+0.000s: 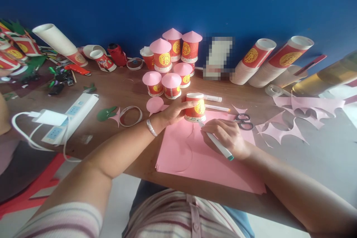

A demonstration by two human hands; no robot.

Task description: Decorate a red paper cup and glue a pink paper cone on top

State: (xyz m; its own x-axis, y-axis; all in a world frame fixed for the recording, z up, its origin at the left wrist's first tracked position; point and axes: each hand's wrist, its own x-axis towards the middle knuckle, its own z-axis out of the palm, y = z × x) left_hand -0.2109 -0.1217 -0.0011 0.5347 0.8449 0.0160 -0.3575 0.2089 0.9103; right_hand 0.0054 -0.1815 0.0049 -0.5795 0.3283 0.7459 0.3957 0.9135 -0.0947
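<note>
A red paper cup point(199, 108) with a gold emblem stands upside down over a stack of pink paper point(178, 148). Fingers of my left hand point(180, 111) are wrapped round its left side. My right hand point(227, 135) grips a white marker point(220, 145) with a green end, its tip touching the cup's white lower rim, where green marks show. Just beyond the cup lie a second white marker point(213, 98) and a marker with an orange end point(217, 108). Black scissors point(244, 121) rest right of the paper's top edge.
Several red cups with pink cone tops point(160, 54) stand at the back. Stacked cups point(253, 59) lean at the right, near pink paper scraps point(281, 128). At the left are a power strip point(74, 115), a tape roll point(131, 116) and part of another person.
</note>
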